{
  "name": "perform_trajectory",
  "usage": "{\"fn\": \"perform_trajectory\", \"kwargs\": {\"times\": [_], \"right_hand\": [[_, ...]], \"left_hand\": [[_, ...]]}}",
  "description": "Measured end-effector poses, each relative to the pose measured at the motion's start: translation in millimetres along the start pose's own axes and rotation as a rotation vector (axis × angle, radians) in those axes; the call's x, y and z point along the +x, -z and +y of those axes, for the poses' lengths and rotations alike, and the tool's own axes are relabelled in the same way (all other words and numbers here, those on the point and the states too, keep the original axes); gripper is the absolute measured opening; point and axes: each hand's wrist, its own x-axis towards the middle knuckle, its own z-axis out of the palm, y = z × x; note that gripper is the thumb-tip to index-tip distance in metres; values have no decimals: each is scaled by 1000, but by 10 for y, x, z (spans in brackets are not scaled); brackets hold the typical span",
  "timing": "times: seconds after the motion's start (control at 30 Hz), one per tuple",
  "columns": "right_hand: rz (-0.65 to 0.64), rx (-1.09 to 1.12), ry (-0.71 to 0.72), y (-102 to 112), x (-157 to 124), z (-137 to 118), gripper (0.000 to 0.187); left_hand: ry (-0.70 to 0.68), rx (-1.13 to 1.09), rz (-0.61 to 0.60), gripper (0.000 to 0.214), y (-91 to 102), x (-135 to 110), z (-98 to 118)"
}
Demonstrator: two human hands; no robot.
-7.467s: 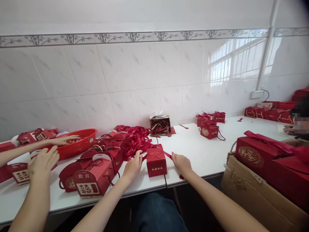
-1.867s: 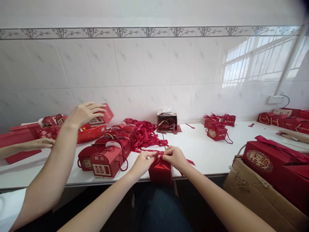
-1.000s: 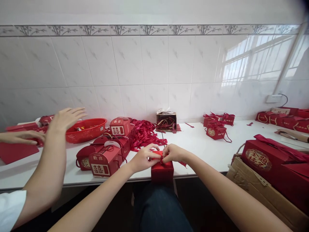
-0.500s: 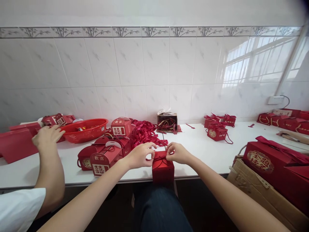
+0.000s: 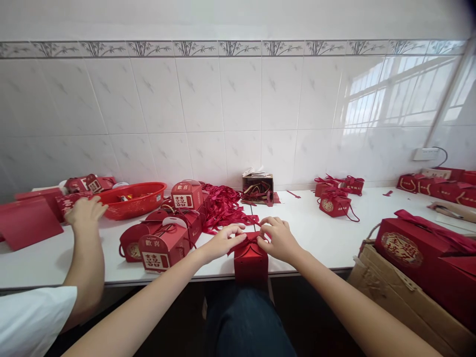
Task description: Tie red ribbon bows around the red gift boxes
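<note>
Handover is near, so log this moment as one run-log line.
left hand: pinching glossy crimson fabric ribbon; right hand: pinching same ribbon; ribbon: atop small red cardboard box; box: at front edge of white table

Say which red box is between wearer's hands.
The red box at the near edge of the table, in front of the ribbon pile: left hand and right hand flank the ribbon atop it. Other boxes sit away from both.

left hand [image 5: 219, 245], right hand [image 5: 279, 241]: 2 | co-worker's hand [image 5: 85, 211]: 1 | red gift box [image 5: 251, 267] between those two: 1 | bow-tied boxes [image 5: 334, 205], rear right: 3 | left-cluster boxes [image 5: 158, 258]: at least 4 | red plastic basin [image 5: 128, 211]: 1 | ribbon heap [image 5: 225, 207]: 1 | brown carton [image 5: 394, 295]: 1
</note>
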Motion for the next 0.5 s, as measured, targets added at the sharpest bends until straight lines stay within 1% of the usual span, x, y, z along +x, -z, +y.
{"fn": "perform_trajectory", "kwargs": {"times": [0.07,0.13,0.23,0.37,0.43,0.5], "right_hand": [[22,-48,36,19,-7,29,9],[59,-102,70,49,-15,62,7],[90,-168,108,95,-32,111,5],[92,-221,138,124,-65,143,5],[111,-266,134,130,-89,128,4],[134,-338,150,138,-119,93,3]], "left_hand": [[-22,6,19,36,33,6,-16],[-55,100,70,35,75,3,-40],[-134,367,134,32,133,-32,-65],[-330,804,211,36,137,-121,-26],[-389,956,274,37,108,-164,18],[-403,1059,318,39,79,-198,61]]}}
